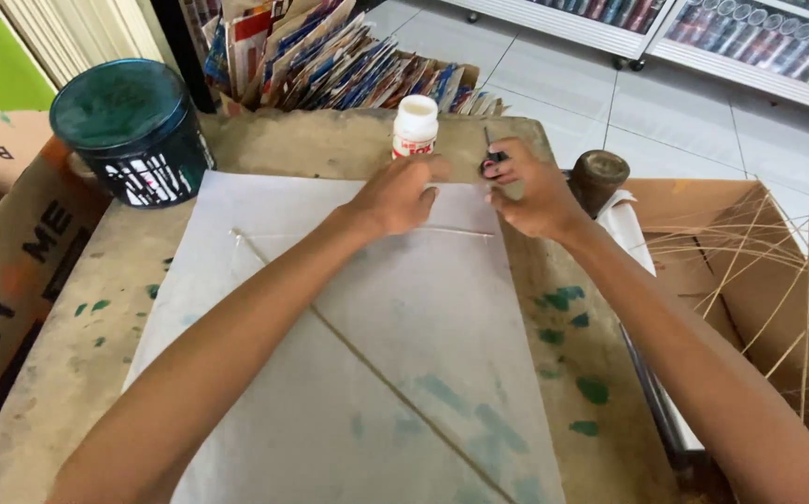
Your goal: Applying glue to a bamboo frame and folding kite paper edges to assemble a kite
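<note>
Paper, a large thin white sheet, lies flat across the stained brown surface, and two slim bamboo sticks rest on it: one long stick runs diagonally from the upper left corner toward the lower edge, and a shorter one lies crosswise near the top. The left hand presses down on the sheet at the top, its fingers curled together over the crosswise stick. The right hand sits just beside it, fingers closed around a small pair of scissors with dark handles, blades pointing away. A white glue bottle stands upright just beyond the hands, and a dark green paint can stands at the far left corner. A cardboard box holding loose bamboo splints sits to the right. The sheet looks very light, limp and easy to tear or crease, so it is probably best held flat under the palm or lifted by an edge; the sticks seem light, springy and brittle, best pinched near a crossing point.
</note>
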